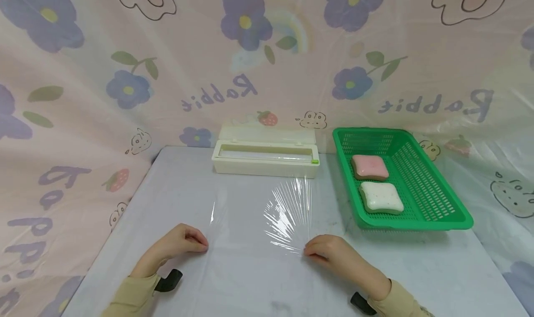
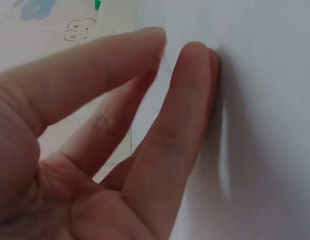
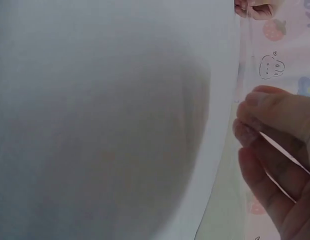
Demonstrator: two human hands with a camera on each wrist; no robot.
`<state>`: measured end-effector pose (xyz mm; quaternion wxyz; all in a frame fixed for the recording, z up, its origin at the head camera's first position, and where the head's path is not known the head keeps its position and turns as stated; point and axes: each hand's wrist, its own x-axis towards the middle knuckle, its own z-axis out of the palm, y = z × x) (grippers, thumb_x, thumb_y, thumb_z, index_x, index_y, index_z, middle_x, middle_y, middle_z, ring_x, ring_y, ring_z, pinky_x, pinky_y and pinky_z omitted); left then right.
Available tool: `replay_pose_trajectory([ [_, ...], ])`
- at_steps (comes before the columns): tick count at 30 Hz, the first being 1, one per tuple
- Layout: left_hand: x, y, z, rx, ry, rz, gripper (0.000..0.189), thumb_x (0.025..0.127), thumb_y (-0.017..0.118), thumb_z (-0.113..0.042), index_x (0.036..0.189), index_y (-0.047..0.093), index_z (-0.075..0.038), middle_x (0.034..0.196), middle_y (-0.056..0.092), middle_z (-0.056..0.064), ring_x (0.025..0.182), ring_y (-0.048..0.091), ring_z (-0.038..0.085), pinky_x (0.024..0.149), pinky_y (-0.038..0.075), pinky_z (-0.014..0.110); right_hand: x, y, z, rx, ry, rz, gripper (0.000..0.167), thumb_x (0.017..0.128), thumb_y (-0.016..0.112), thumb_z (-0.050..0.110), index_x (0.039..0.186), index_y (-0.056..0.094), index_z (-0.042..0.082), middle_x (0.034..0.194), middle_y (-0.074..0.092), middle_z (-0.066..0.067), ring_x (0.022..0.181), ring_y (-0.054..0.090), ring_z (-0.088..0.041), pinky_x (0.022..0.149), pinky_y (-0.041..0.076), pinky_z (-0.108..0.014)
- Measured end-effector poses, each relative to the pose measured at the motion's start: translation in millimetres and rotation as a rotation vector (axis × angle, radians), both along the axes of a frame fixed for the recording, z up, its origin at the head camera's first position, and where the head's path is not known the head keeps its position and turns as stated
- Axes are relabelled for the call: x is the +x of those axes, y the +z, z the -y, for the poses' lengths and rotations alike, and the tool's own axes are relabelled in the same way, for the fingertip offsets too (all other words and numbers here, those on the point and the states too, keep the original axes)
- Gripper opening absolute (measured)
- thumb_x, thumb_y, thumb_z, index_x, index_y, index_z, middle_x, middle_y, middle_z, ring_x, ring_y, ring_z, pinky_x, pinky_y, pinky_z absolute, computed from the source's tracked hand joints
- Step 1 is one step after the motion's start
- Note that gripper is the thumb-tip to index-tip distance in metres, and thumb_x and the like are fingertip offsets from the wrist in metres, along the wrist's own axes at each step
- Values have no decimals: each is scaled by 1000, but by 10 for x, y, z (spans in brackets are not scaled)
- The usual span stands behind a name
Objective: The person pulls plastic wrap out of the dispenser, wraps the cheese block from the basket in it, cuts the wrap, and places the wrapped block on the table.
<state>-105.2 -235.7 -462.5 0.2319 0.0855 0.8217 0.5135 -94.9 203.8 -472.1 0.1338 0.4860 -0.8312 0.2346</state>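
Observation:
A clear sheet of cling film (image 1: 288, 215) spans the space between both hands, in front of a white cling film dispenser (image 1: 267, 168) with its lid raised. My left hand (image 1: 177, 246) pinches the film's near left corner between thumb and finger; in the left wrist view that hand (image 2: 125, 115) has its other fingers extended, and the film itself barely shows. At the near right corner my right hand (image 1: 333, 256) pinches the film, and bright creases fan out from its fingertips. The right wrist view shows this hand (image 3: 275, 140) with thumb and fingertips together.
A green plastic basket (image 1: 417, 225) stands at the table's right, holding a pink soap bar (image 1: 370, 167) and a white soap bar (image 1: 381, 197). Behind the white table (image 1: 167, 187) hangs a printed curtain (image 1: 292, 66). A green slider (image 1: 314, 161) sits at the dispenser's right end.

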Motion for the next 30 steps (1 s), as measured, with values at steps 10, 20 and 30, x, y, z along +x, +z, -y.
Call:
replay_pose_trajectory([
  [10, -25, -20, -179, 23, 193, 138, 28, 86, 72, -20, 85, 70, 8, 77, 69, 10, 68, 69, 20, 68, 58, 30, -9, -41, -13, 102, -33, 18, 22, 72, 80, 0, 89, 74, 13, 95, 70, 4, 89, 66, -11, 77, 53, -24],
  [20, -13, -40, -245, 7, 298, 126, 19, 76, 79, -5, 77, 62, 4, 67, 65, 8, 62, 68, 19, 62, 58, 30, 34, 3, -45, 207, -21, 82, 21, 77, 78, 5, 96, 76, 12, 104, 71, -1, 98, 66, -13, 78, 55, -30],
  [30, -24, -130, -195, 149, 310, 183, 30, 76, 76, 4, 94, 54, 10, 73, 66, 11, 67, 68, 21, 64, 59, 32, 171, 84, -210, 258, -16, 320, 33, 89, 69, 26, 117, 69, 7, 133, 57, -6, 124, 51, -23, 94, 48, -41],
])
